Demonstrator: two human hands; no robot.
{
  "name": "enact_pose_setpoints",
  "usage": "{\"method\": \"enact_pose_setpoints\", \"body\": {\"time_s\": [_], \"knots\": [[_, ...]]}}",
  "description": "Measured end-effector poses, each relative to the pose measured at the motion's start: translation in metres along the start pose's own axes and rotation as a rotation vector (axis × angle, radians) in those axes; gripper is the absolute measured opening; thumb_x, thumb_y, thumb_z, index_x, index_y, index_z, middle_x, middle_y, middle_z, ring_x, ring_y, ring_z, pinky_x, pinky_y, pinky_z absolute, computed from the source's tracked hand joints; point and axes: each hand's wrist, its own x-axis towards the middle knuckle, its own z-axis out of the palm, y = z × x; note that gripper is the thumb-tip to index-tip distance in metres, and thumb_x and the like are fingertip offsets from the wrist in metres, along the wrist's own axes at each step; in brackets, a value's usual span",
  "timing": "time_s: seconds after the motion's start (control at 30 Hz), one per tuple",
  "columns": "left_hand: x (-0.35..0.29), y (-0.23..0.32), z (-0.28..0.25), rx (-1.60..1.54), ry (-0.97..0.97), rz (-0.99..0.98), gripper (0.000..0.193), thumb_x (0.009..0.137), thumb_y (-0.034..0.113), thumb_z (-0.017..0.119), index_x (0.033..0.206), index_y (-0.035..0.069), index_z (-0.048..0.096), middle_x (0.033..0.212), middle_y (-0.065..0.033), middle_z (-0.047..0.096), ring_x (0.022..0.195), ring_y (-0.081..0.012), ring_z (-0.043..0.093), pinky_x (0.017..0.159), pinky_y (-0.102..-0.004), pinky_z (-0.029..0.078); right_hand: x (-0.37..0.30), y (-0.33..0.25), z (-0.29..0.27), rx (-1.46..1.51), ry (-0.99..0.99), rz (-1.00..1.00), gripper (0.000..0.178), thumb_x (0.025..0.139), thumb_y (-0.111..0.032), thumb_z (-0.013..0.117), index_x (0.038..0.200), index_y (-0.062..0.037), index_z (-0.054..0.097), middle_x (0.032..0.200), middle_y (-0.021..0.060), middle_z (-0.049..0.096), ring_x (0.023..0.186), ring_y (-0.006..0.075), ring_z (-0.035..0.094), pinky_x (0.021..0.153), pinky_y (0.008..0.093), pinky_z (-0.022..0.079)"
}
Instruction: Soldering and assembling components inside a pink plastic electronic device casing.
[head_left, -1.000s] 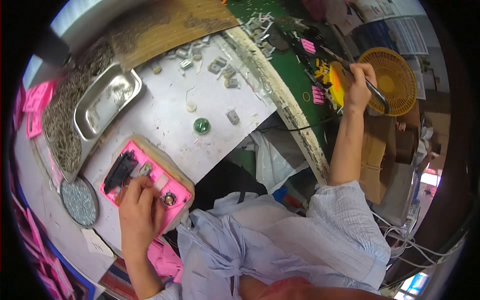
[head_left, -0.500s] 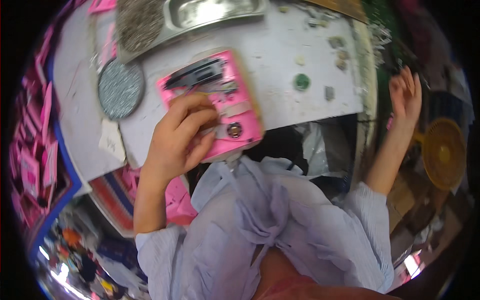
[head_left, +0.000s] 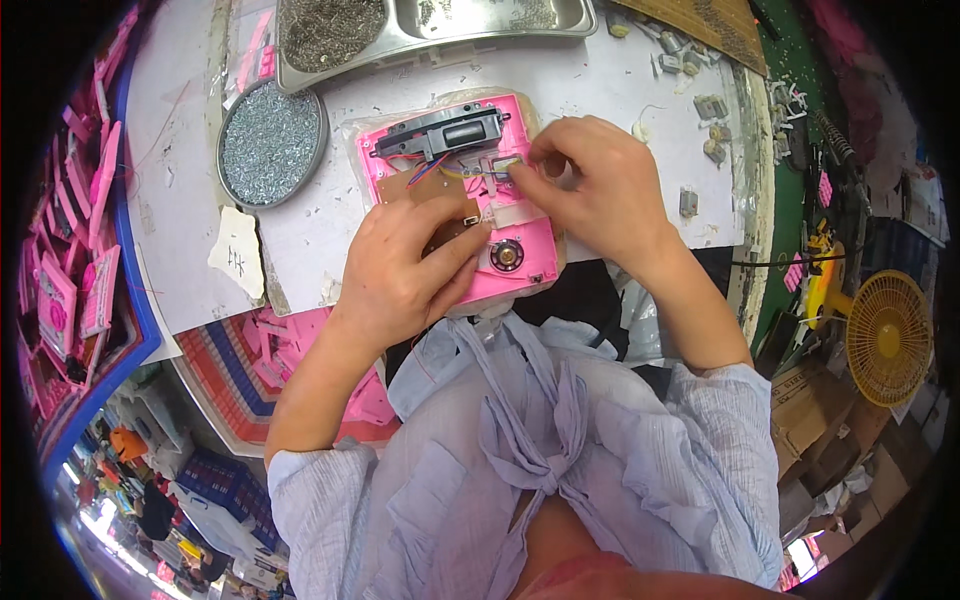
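A pink plastic housing (head_left: 543, 240) lies open on the white table in front of me. A black mechanism (head_left: 455, 133) sits along its far side, and a round speaker-like part (head_left: 507, 254) near its lower right. My left hand (head_left: 408, 265) is closed on a brown circuit board (head_left: 398, 185), partly hidden by the fingers, over the housing's left half. Thin coloured wires (head_left: 428, 172) run from the board toward the mechanism. At the housing's right side, my right hand (head_left: 605, 190) pinches with thumb and forefinger beside a small metallic part (head_left: 503, 165); what it grips is hidden.
A round dish of small silvery pieces (head_left: 272, 145) stands at the left, below a metal tray (head_left: 490, 42) of screws. Small grey blocks (head_left: 688, 203) lie on the right. Pink parts (head_left: 85, 250) fill a container at far left; a yellow fan (head_left: 887, 338) stands at right.
My right hand has come in from far right to the housing's right side. The brown circuit board now shows under my left hand, which has shifted slightly toward me.
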Motion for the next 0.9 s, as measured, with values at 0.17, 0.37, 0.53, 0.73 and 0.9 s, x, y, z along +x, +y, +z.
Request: {"method": "enact_pose_setpoints", "body": {"time_s": [0.17,0.37,0.53,0.73,0.9], "knots": [[-0.004,-0.003,0.005,-0.050,0.101,-0.011,0.038,0.071,0.004,0.080,0.108,0.010,0.075,0.107,-0.0088,0.064,0.082,-0.0257,0.062,0.070,-0.0383,0.047,0.016,-0.014,-0.005,-0.198,-0.153,0.001,0.025,0.082,-0.029,0.075,0.077,-0.0056,0.068,0.071,0.0105,0.069,0.067,0.0303,0.069,0.060,0.0415,0.054],[0.012,-0.009,0.002,0.019,0.225,0.031,0.034,0.072,0.007,0.080,0.105,0.010,0.072,0.103,-0.0058,0.066,0.084,-0.0248,0.063,0.071,-0.0393,0.046,0.017,-0.028,-0.005,-0.370,-0.200,0.002,0.023,0.080,-0.027,0.071,0.071,-0.0059,0.070,0.069,0.0153,0.069,0.068,0.0333,0.072,0.060,0.0446,0.057],[0.020,-0.014,0.002,0.050,0.260,0.068,0.031,0.072,0.008,0.080,0.102,0.009,0.072,0.100,-0.0051,0.066,0.083,-0.0240,0.062,0.072,-0.0391,0.045,0.035,-0.039,-0.008,-0.479,-0.291,-0.088,0.021,0.078,-0.024,0.072,0.068,-0.0059,0.072,0.069,0.0155,0.070,0.070,0.0336,0.074,0.061,0.0428,0.058],[0.022,-0.014,-0.001,0.078,0.263,0.042,0.028,0.074,0.005,0.079,0.101,0.008,0.072,0.098,-0.0074,0.064,0.082,-0.0254,0.060,0.074,-0.0391,0.046,0.025,-0.038,-0.007,-0.452,-0.237,-0.025,0.022,0.081,-0.025,0.068,0.069,-0.0061,0.072,0.071,0.0162,0.071,0.070,0.0349,0.073,0.061,0.0448,0.058],[0.032,-0.019,-0.001,0.056,0.225,0.075,0.028,0.075,0.005,0.077,0.103,0.007,0.072,0.098,-0.0088,0.064,0.084,-0.0287,0.060,0.074,-0.0405,0.046,0.009,-0.031,-0.003,-0.229,-0.106,0.184,0.023,0.081,-0.024,0.066,0.071,-0.0041,0.071,0.073,0.0202,0.071,0.071,0.0386,0.071,0.066,0.0499,0.057]]}}
